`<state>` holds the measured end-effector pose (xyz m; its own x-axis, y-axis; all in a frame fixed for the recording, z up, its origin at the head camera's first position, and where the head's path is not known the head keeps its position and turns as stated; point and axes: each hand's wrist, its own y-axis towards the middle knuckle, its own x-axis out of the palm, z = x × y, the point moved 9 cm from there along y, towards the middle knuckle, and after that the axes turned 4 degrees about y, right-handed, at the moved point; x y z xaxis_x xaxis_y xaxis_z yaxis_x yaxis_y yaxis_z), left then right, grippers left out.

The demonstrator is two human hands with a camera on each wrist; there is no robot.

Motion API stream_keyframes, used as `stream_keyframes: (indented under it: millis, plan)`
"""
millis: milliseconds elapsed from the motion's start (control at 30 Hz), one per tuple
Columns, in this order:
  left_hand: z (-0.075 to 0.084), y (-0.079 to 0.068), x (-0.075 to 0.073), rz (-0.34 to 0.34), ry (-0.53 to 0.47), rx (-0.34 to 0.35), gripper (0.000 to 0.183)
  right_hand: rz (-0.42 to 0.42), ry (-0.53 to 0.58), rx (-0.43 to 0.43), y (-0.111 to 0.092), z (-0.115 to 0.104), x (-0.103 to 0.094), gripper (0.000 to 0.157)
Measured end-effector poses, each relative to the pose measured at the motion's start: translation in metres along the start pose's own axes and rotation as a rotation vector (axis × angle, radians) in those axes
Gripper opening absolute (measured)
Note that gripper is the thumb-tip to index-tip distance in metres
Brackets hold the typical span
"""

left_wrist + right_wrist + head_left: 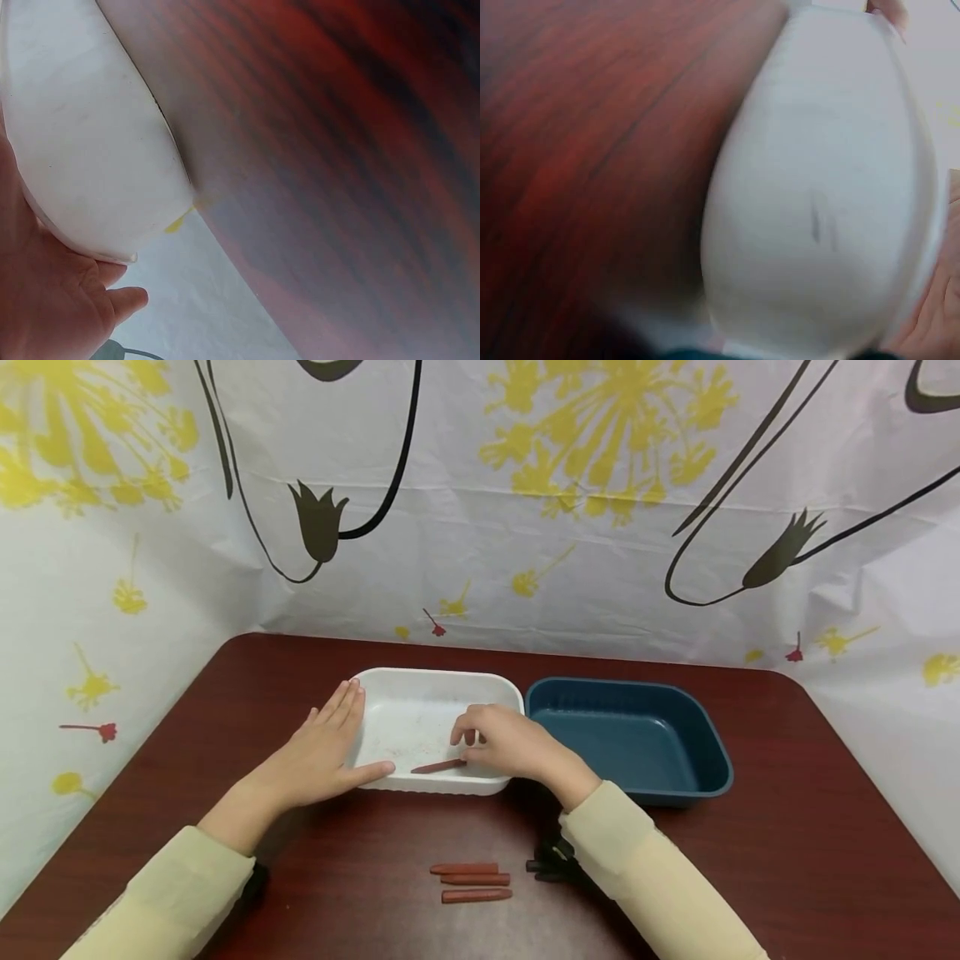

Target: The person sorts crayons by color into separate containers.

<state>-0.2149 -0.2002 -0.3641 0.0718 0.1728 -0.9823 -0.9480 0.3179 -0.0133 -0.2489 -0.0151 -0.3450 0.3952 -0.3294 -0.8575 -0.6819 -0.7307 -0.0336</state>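
A white plastic tray (420,681) stands on the table, with dark specks on its floor. My left hand (322,760) lies along its left end, fingers straight over the rim and thumb across the front edge. Inside the tray, near the front wall, lies a reddish-brown crayon (437,767). My right hand (502,739) reaches over it with bent fingers; its thumb is at the crayon's right end, and a gap shows between thumb and fingertips. In the right wrist view the outer wall of the white tray (825,180) hides the crayon.
A dark blue tray (630,735) stands against the white tray's right side. In front, three reddish-brown crayons (476,896) lie on the dark red table (360,877). Several black crayons (551,864) lie to their right, partly under my right sleeve. A patterned sheet (450,568) hangs behind.
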Motion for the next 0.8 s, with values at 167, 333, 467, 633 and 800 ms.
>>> stream_keyframes:
  millis: [167,333,467,633,800]
  plan:
    - [0.001,0.001,-0.003,-0.003,0.014,0.006,0.113,0.062,-0.029,-0.044,-0.022,-0.005,-0.014,0.016]
    - [0.0,0.001,-0.002,-0.017,0.015,0.001,0.113,0.103,-0.044,-0.082,-0.043,-0.012,-0.021,0.017]
    - [0.0,0.001,0.0,-0.025,0.011,0.001,0.113,0.131,-0.037,-0.116,-0.057,-0.02,-0.023,0.016]
    - [0.0,0.001,0.001,-0.028,0.008,0.006,0.112,0.149,-0.018,-0.173,-0.074,-0.033,-0.022,0.015]
    - [0.0,0.002,0.0,-0.026,0.011,0.011,0.112,0.131,-0.037,-0.232,-0.086,-0.045,-0.009,0.012]
